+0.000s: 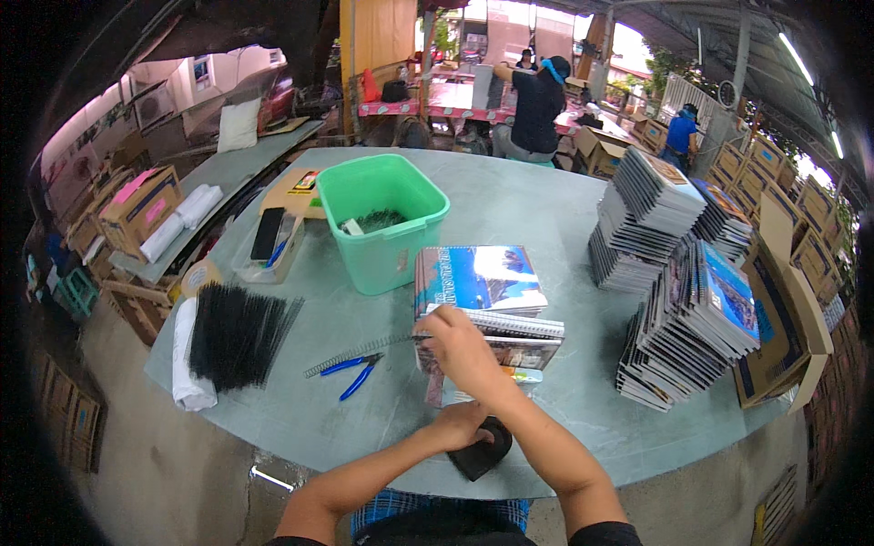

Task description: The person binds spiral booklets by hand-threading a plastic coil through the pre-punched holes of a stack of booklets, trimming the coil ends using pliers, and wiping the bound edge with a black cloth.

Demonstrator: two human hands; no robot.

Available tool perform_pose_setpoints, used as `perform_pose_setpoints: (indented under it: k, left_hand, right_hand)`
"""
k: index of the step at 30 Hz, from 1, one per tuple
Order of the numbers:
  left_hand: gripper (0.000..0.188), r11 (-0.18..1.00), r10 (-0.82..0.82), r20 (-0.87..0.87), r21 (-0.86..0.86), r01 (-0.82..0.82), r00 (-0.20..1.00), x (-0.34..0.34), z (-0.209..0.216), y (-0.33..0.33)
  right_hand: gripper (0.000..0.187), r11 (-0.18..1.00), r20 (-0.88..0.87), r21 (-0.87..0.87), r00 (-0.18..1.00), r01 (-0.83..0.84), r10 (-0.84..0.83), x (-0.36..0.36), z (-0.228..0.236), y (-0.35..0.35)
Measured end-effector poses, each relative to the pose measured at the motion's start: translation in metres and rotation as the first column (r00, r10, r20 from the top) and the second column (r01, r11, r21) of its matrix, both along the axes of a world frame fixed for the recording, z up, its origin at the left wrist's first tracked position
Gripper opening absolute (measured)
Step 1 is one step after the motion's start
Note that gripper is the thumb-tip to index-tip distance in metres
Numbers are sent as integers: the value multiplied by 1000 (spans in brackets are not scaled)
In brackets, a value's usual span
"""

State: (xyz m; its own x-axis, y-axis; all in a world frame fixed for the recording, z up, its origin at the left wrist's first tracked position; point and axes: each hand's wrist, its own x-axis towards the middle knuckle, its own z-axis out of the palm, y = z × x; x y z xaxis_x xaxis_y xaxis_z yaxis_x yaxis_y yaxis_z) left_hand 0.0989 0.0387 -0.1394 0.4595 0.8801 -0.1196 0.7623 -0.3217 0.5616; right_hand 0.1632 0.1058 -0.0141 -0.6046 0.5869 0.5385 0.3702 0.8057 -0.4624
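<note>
My right hand (458, 348) is closed in a pinch on one end of a black spiral binding coil (355, 353), at the left edge of an upright notebook (523, 350). The rest of the coil stretches left above the table. Behind that notebook lies a stack of notebooks (482, 276) with a blue picture cover on top. Nearer my body, my left hand (458, 428) is curled beside a black, round-ended piece (480, 452); its fingers are partly hidden. Blue-handled pliers (353, 370) lie on the table just below the coil.
A green bin (387, 241) holds dark scraps. Loose black coils (241, 337) lie on a white roll (189, 359) at left. A phone (267, 234) rests in a tray. Tall notebook stacks (687, 323) and an open carton (783, 318) stand at right. People work farther back.
</note>
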Motion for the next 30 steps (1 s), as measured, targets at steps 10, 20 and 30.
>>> perform_pose_setpoints:
  k: [10,20,30]
  left_hand:
    - [30,633,310,266,659,-407,913,-72,118,-2]
    - [26,491,340,464,654,-575,818,-94,132,-9]
    - [32,257,285,640,667,-700,714,-92,150,1]
  right_hand:
    - [15,929,95,8,925,370,-369,80,6,6]
    - [12,957,2,-6,957,289,-289,70,-1,6]
    - [10,953,12,-69,955,296,-296,70,-4,1]
